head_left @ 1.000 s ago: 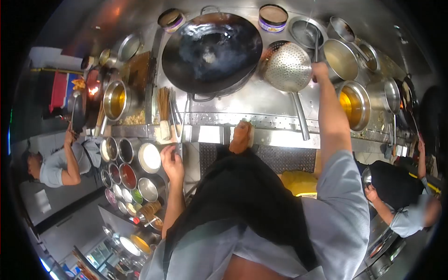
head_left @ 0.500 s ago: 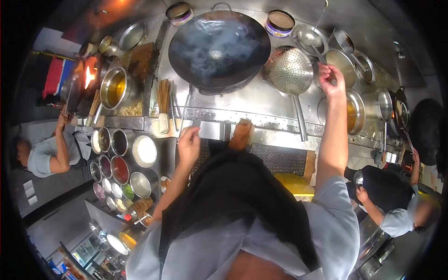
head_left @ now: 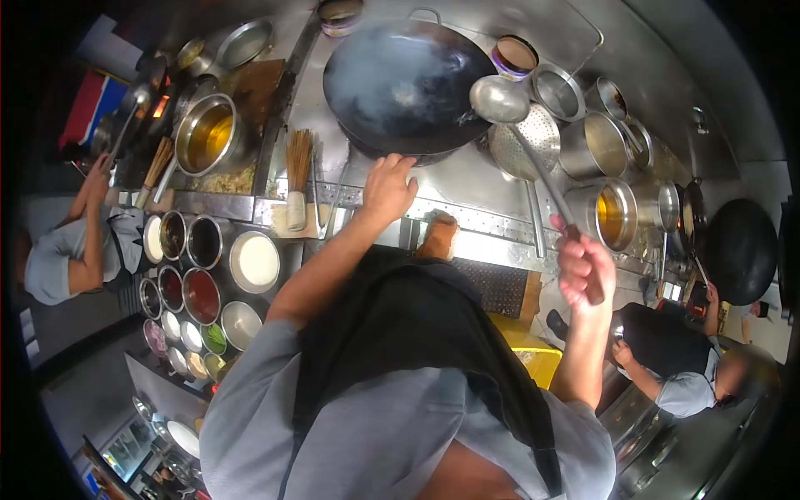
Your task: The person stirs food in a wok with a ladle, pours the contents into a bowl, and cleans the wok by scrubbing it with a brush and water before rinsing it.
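My right hand [head_left: 587, 271] is wrapped round the handle of a long steel ladle [head_left: 498, 98]. The ladle's bowl is up by the right rim of a big black wok [head_left: 400, 92], overlapping a perforated strainer [head_left: 525, 152] in this view. Smoke rises over the wok, and no food shows in it. My left hand [head_left: 389, 190] reaches forward, palm down with fingers stretched, its fingertips right at the wok's near rim. Beside that hand lies a bamboo brush [head_left: 297, 179] on the counter edge.
A pot of yellow oil [head_left: 612, 214] stands at the right, near several steel pots. Another oil pot [head_left: 208, 137] is on the left. Several seasoning containers [head_left: 254, 261] fill the lower left. One co-worker [head_left: 62, 250] handles a pan left; another [head_left: 667, 350] stands right.
My right hand has drawn back toward me, bringing the ladle from the far right bowl over to the wok's right rim. My left hand has moved forward to the wok's near rim.
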Available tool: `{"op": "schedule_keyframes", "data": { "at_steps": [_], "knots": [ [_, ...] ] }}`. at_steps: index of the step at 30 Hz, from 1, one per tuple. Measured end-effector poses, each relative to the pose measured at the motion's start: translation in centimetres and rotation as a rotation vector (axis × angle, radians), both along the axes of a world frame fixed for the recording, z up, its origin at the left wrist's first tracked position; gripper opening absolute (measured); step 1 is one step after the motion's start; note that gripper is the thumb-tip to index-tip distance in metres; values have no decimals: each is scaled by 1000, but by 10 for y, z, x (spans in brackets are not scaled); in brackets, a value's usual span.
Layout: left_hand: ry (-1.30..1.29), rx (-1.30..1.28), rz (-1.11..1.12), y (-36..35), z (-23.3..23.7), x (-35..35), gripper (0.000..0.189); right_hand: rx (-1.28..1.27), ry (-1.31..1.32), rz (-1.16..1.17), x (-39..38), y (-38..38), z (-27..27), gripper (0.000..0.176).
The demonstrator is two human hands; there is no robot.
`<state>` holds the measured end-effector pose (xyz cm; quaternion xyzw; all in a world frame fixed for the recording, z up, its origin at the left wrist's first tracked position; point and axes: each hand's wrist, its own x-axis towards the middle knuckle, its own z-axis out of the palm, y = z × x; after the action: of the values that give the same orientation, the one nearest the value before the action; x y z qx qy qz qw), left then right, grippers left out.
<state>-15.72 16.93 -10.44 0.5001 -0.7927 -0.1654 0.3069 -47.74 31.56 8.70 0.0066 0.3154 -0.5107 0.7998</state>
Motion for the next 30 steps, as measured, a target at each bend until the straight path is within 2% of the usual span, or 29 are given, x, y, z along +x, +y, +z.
{"op": "schedule_keyframes", "data": {
  "at_steps": [1,4,5,6,8,9,10,12,14,16,18,20,22,25,27,28,30],
  "knots": [
    [15,5,8,0,-1,1,37,82,99,-27,15,3,2,51],
    [21,42,-27,-1,-2,4,39,67,295,115,32,6,-10,49],
    [20,43,-27,0,-2,6,39,64,382,152,37,2,-9,38],
    [71,33,-29,3,-2,7,38,64,380,151,39,-2,-15,38],
    [121,21,-39,14,-3,11,37,16,713,234,37,-8,-34,26],
    [170,29,-47,26,-6,19,35,-20,775,244,33,-13,-42,17],
    [217,39,-55,39,-9,29,34,-17,770,237,28,-17,-47,17],
    [263,118,-22,64,-18,54,31,-143,919,135,13,-28,-58,20],
    [274,259,107,94,-40,86,30,-187,1050,85,-18,-40,-75,30],
    [54,176,225,124,-60,120,27,-185,1295,43,-43,-61,-87,30],
    [34,230,329,155,-75,145,25,-170,1501,26,-80,-88,-115,27],
    [23,335,442,185,-82,163,26,-93,1896,203,-126,-126,-153,29],
    [10,350,512,208,-73,166,26,-54,2293,282,-167,-172,-201,31],
    [-15,325,604,234,-68,169,24,-35,2351,351,-207,-234,-247,30],
    [34,310,647,245,-64,164,19,-59,2341,944,-226,-274,-265,24],
    [31,307,658,251,-64,162,19,-73,2338,946,-236,-293,-282,24],
    [12,398,722,259,-65,158,17,228,1048,-64,-249,-320,-313,10]
  ]
}}
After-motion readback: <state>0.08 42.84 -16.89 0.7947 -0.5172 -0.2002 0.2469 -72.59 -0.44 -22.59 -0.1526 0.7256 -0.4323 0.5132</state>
